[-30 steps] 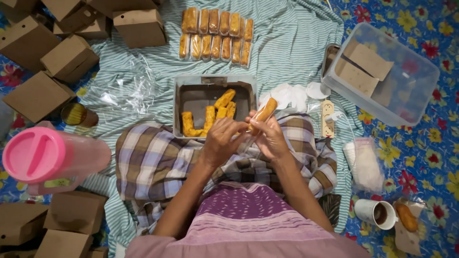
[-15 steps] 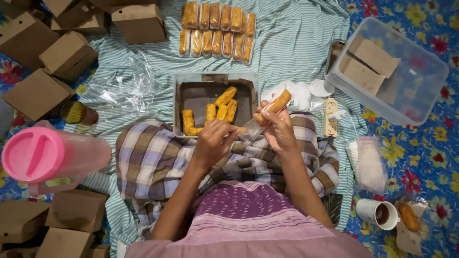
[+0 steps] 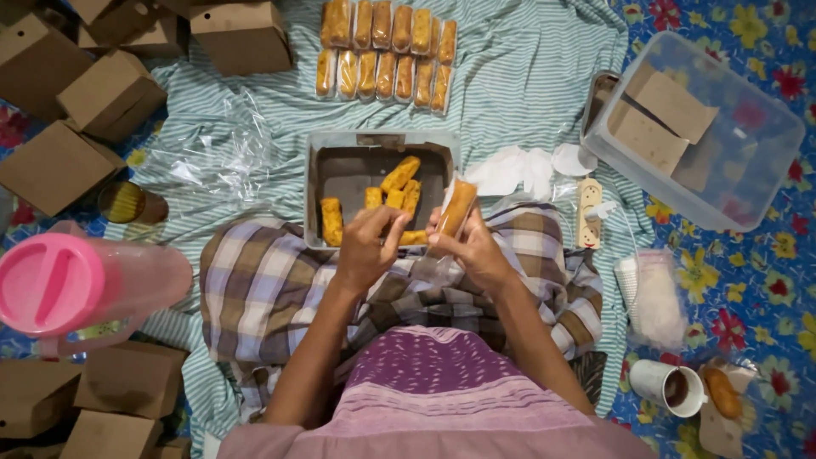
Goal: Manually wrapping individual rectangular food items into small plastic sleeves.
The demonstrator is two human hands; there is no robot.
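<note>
Golden-brown fried rolls (image 3: 399, 178) in grey tray (image 3: 340, 170), green-striped cloth (image 3: 518, 76), brown-checked sarong (image 3: 263, 289), pink-lidded jug (image 3: 59, 285), blue floral mat (image 3: 748, 280).

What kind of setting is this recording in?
Probably a home floor used for packing snacks: a striped cloth over a floral mat, folded cardboard boxes, and rows of wrapped fried rolls.

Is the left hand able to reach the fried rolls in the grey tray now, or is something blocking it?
Probably yes. The left hand hovers at the near rim of the grey tray, the fried rolls lie uncovered just beyond its fingers, and nothing stands between.
</note>
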